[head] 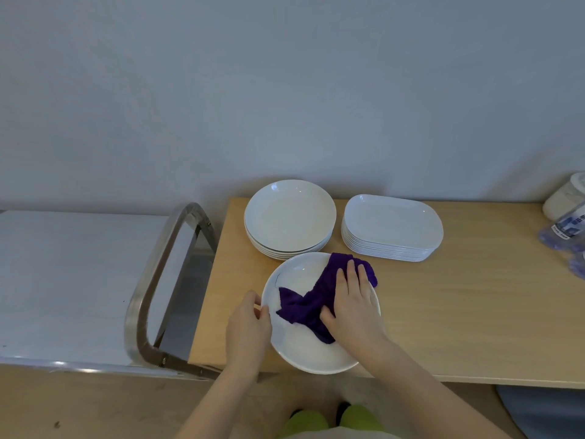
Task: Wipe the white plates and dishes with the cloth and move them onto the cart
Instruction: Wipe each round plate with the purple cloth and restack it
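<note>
A round white plate point(304, 350) lies at the front edge of the wooden table point(459, 312). My left hand point(248, 327) grips its left rim, thumb on top. A purple cloth point(311, 302) is spread across the plate, and my right hand point(353, 302) presses flat on it with straight fingers. Behind stands a stack of round white plates point(289, 217), and to its right a stack of oblong white dishes point(392, 226). The cart point(72, 280) with its white top stands to the left of the table.
The cart's metal handle point(158, 280) sits between cart top and table edge. A plastic bottle point(569, 223) and a white container point(566, 194) stand at the table's far right. A grey wall runs behind. My green shoes point(332, 419) show below the table edge.
</note>
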`<state>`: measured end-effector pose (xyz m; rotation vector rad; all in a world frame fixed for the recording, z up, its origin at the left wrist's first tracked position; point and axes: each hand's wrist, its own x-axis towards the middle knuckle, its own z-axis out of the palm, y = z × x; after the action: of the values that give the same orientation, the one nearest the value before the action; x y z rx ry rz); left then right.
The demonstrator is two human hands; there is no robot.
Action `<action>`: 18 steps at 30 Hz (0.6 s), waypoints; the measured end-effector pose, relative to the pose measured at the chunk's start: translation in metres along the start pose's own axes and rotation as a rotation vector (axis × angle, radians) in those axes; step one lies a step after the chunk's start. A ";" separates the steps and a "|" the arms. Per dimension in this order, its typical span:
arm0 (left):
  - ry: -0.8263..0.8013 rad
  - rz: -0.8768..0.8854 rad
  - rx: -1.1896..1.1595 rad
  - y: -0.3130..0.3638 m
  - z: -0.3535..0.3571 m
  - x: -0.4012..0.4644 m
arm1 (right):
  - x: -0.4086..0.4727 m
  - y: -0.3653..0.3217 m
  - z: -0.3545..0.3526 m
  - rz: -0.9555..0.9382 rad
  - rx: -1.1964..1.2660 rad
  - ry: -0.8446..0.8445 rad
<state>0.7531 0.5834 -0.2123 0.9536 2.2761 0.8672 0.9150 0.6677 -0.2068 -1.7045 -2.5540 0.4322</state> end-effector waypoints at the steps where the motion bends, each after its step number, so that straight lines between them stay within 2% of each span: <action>1: -0.014 0.005 0.010 0.000 -0.001 0.002 | 0.005 -0.002 0.001 -0.020 0.014 -0.012; 5: -0.054 0.010 0.031 0.001 -0.004 0.005 | 0.021 -0.016 0.008 -0.047 0.081 -0.016; 10: -0.054 0.021 0.061 0.002 -0.005 0.005 | 0.027 -0.038 0.013 -0.128 0.040 0.013; 18: -0.045 0.029 0.067 0.001 -0.005 0.003 | 0.016 -0.044 0.017 -0.223 0.035 -0.035</action>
<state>0.7482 0.5849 -0.2089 1.0272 2.2709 0.7781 0.8663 0.6630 -0.2144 -1.3910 -2.7033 0.4932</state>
